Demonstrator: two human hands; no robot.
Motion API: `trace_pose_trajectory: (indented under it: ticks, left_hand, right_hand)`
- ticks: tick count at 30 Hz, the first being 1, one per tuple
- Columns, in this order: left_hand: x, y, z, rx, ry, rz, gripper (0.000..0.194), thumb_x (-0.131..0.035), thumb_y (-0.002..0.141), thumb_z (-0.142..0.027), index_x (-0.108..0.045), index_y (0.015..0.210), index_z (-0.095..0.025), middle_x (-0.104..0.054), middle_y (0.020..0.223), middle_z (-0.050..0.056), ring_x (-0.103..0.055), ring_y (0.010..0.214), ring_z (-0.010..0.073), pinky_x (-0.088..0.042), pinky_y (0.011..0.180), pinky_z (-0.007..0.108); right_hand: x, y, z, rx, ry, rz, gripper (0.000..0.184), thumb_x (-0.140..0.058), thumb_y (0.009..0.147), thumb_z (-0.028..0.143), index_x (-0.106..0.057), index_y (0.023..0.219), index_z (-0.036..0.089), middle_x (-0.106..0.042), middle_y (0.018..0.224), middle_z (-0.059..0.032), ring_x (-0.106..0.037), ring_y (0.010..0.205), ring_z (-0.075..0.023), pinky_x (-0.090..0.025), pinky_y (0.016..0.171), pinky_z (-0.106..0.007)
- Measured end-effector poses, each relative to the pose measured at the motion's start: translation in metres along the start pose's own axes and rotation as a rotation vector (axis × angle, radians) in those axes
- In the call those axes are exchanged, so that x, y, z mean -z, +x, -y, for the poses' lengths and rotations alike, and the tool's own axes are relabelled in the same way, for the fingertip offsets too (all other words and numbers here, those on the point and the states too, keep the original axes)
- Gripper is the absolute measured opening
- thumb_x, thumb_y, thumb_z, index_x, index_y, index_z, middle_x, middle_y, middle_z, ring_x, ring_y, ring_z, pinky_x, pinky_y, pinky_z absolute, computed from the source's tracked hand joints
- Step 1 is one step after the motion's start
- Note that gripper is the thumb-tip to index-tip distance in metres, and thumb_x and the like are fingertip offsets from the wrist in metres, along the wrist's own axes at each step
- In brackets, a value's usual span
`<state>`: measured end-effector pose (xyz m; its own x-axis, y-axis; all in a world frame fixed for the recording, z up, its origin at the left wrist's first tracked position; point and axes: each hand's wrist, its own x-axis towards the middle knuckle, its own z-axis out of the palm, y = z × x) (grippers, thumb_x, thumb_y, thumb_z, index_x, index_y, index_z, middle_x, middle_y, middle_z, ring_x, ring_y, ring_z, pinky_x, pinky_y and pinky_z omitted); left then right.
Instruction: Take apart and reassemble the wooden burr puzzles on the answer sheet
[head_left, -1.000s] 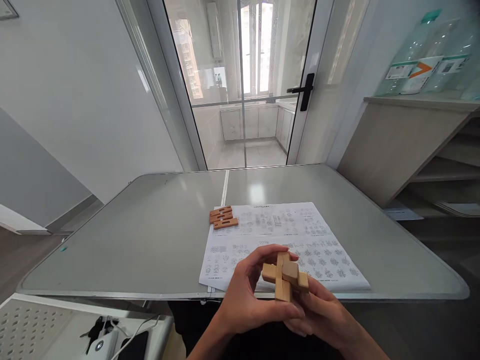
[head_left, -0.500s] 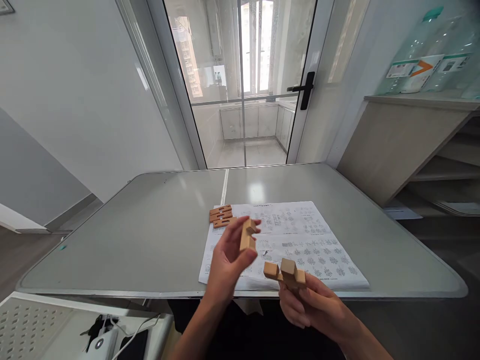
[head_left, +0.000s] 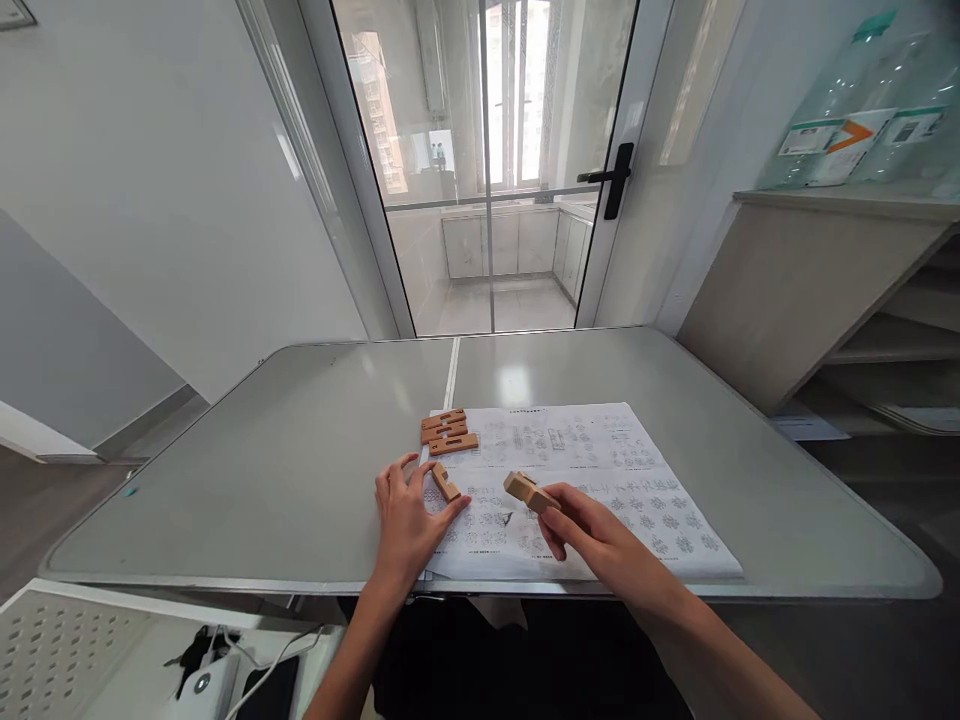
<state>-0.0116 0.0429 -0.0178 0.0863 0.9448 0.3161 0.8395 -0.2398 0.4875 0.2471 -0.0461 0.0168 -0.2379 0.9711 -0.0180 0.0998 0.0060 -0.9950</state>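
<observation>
My left hand (head_left: 409, 515) is low over the paper's left side, its thumb and a fingertip at the two ends of a notched wooden puzzle piece (head_left: 445, 482). Whether that piece rests fully on the sheet I cannot tell. In my right hand (head_left: 592, 525), thumb and fingers pinch light wooden puzzle pieces (head_left: 531, 492) just above the paper; the fingers hide their lower end. Beyond my left hand lie several reddish-brown slotted wooden pieces (head_left: 453, 443), side by side at the sheet's upper left corner. Under both hands spreads the printed sheet (head_left: 555, 415) with rows of diagrams.
The grey table (head_left: 322, 430) has a raised rim and a pale seam. At lower left, a white tray (head_left: 82, 640) holds a white device (head_left: 206, 690), cables and a dark phone-like object. A shelf unit (head_left: 817, 290) with plastic bottles (head_left: 832, 120) stands right; a glass door (head_left: 517, 240) is ahead.
My left hand has moved left and down to the sheet with its notched piece. My right hand has come up and left, turning its pieces to lie more flatly.
</observation>
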Motion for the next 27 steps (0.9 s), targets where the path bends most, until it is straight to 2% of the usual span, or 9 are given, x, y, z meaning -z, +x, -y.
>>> trace_pose_trajectory:
  ticks: [3, 6, 8, 11, 14, 17, 21, 27]
  left_hand:
    - [0.015, -0.002, -0.007, -0.078, -0.099, 0.038, 0.072, -0.079, 0.081, -0.049, -0.052, 0.143, -0.023, -0.047, 0.149, 0.014, -0.038, 0.142, 0.0389, -0.036, 0.117, 0.060]
    - [0.040, -0.005, -0.019, -0.232, -0.284, 0.203, 0.079, -0.073, 0.089, -0.041, -0.034, 0.156, -0.030, -0.042, 0.157, 0.012, -0.040, 0.145, 0.0337, -0.038, 0.119, 0.054]
    - [0.054, -0.006, -0.028, -0.272, -0.373, 0.366, 0.083, -0.078, 0.085, -0.042, -0.034, 0.156, -0.033, -0.045, 0.158, 0.011, -0.044, 0.144, 0.0340, -0.038, 0.119, 0.054]
    - [0.063, -0.005, -0.040, -0.230, -0.448, 0.467, 0.094, -0.087, 0.076, -0.047, -0.037, 0.155, -0.034, -0.055, 0.151, 0.011, -0.051, 0.138, 0.0343, -0.039, 0.118, 0.053]
    - [0.061, -0.003, -0.046, -0.197, -0.501, 0.500, 0.099, -0.089, 0.073, -0.048, -0.037, 0.156, -0.034, -0.064, 0.141, 0.010, -0.060, 0.128, 0.0322, -0.043, 0.114, 0.052]
    - [0.058, -0.003, -0.048, -0.162, -0.528, 0.505, 0.094, -0.088, 0.074, -0.047, -0.041, 0.154, -0.034, -0.069, 0.132, 0.008, -0.067, 0.116, 0.0298, -0.048, 0.109, 0.051]
    - [0.058, -0.005, -0.049, -0.144, -0.530, 0.462, 0.079, -0.085, 0.078, -0.044, -0.050, 0.148, -0.032, -0.072, 0.125, 0.006, -0.067, 0.118, 0.0289, -0.048, 0.109, 0.049]
    - [0.063, -0.005, -0.049, -0.142, -0.492, 0.486, 0.074, -0.086, 0.077, -0.042, -0.054, 0.143, -0.030, -0.074, 0.121, 0.005, -0.069, 0.112, 0.0275, -0.049, 0.107, 0.045]
  right_hand:
    - [-0.006, 0.010, -0.002, 0.033, -0.117, -0.013, 0.037, -0.046, 0.106, 0.057, -0.057, 0.101, 0.022, -0.057, 0.082, 0.0012, -0.052, 0.071, -0.0156, -0.044, 0.072, -0.032]
    - [-0.013, 0.017, -0.004, 0.069, -0.214, -0.004, 0.032, -0.044, 0.107, 0.050, -0.056, 0.101, 0.022, -0.060, 0.083, 0.0004, -0.054, 0.071, -0.0160, -0.044, 0.069, -0.031]
    - [-0.017, 0.019, -0.003, 0.099, -0.262, 0.002, 0.028, -0.044, 0.108, 0.045, -0.057, 0.099, 0.022, -0.061, 0.083, 0.0001, -0.055, 0.072, -0.0164, -0.044, 0.070, -0.031]
    - [-0.022, 0.019, 0.000, 0.135, -0.331, -0.002, 0.023, -0.044, 0.108, 0.037, -0.058, 0.100, 0.021, -0.062, 0.083, 0.0002, -0.055, 0.073, -0.0167, -0.043, 0.070, -0.030]
    - [-0.025, 0.017, 0.005, 0.164, -0.368, 0.015, 0.018, -0.045, 0.108, 0.031, -0.060, 0.105, 0.022, -0.066, 0.088, -0.0009, -0.058, 0.076, -0.0175, -0.044, 0.072, -0.031]
    - [-0.027, 0.015, 0.011, 0.178, -0.371, 0.040, 0.017, -0.045, 0.108, 0.029, -0.061, 0.108, 0.022, -0.069, 0.097, -0.0032, -0.062, 0.081, -0.0189, -0.046, 0.074, -0.032]
    - [-0.029, 0.013, 0.013, 0.190, -0.400, 0.035, 0.018, -0.045, 0.108, 0.030, -0.062, 0.111, 0.023, -0.069, 0.097, -0.0039, -0.062, 0.081, -0.0197, -0.047, 0.073, -0.032]
    - [-0.033, 0.012, 0.006, 0.313, -0.520, -0.026, 0.017, -0.045, 0.108, 0.026, -0.059, 0.118, 0.024, -0.070, 0.101, -0.0057, -0.065, 0.081, -0.0211, -0.048, 0.070, -0.032]
